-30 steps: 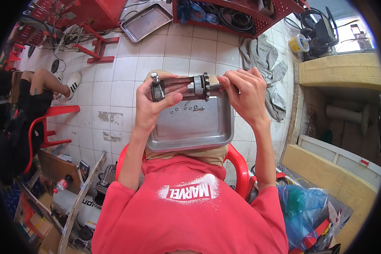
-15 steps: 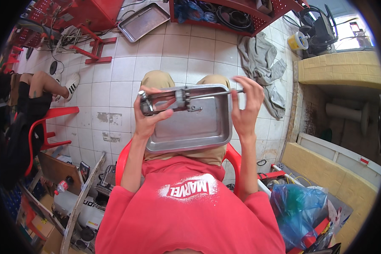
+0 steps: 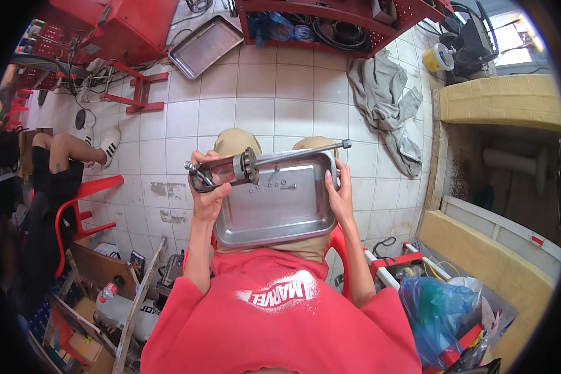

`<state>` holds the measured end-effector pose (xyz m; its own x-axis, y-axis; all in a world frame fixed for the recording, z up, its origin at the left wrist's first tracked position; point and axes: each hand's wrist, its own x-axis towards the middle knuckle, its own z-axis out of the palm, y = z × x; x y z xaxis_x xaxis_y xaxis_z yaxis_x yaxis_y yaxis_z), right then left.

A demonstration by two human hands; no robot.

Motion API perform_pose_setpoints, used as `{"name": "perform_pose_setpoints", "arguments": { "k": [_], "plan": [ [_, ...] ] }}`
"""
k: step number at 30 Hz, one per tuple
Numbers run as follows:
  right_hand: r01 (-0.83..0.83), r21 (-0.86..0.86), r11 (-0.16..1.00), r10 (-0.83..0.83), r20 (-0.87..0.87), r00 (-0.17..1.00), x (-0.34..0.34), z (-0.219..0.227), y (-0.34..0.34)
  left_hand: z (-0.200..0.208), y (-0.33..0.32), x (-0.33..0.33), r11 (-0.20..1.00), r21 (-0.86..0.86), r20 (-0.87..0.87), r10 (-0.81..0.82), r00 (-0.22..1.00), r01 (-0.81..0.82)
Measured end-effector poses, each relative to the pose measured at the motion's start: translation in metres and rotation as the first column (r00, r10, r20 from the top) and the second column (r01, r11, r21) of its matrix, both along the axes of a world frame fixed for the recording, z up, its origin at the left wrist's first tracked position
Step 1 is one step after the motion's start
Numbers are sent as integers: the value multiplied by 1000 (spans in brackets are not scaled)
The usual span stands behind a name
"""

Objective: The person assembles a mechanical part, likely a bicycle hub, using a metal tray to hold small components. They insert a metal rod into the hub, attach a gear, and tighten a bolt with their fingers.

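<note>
My left hand point(image 3: 209, 194) is wrapped round the frame-like end of a metal assembly point(image 3: 250, 166) with a notched collar and a long rod. The rod point(image 3: 302, 152) slants right across the tray's far edge, with a nut-like piece at its tip. My right hand point(image 3: 341, 194) has let the rod go and grips the right rim of a metal tray point(image 3: 280, 238), thumb on the inside. The tray rests on my lap. Inside it, below the assembly, lie several small nuts point(image 3: 269, 184) and a bolt point(image 3: 291, 187).
Another metal tray point(image 3: 204, 48) lies on the tiled floor ahead, beside a red shelf unit point(image 3: 330, 47). A grey cloth point(image 3: 386, 103) is on the floor to the right. At the left a seated person point(image 3: 59, 162) is on a red chair point(image 3: 87, 186). Plastic bags point(image 3: 436, 305) lie lower right.
My right hand has moved down from the rod's end to the tray's rim. The assembly has turned in my left hand, the rod tip now tilting farther away. Small parts in the tray are uncovered.
</note>
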<state>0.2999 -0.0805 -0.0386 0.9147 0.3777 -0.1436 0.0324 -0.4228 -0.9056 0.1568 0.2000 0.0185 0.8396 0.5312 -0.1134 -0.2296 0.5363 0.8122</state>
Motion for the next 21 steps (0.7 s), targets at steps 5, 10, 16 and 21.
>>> {"name": "perform_pose_setpoints", "arguments": {
  "k": [5,10,16,21],
  "plan": [
    [6,-21,1000,-4,77,997,-12,-14,-15,0,-6,-5,999,0,64,49,997,-49],
    [51,47,998,-51,8,999,-25,-3,-13,4,-12,-19,1000,16,109,5,994,-7],
    [96,143,985,-84,-86,993,-38,2,-21,35,-21,-34,989,144,81,-45,996,33],
    [336,92,937,-315,637,704,-40,62,-17,54,-27,-38,979,201,82,-44,996,27]
  ]
}}
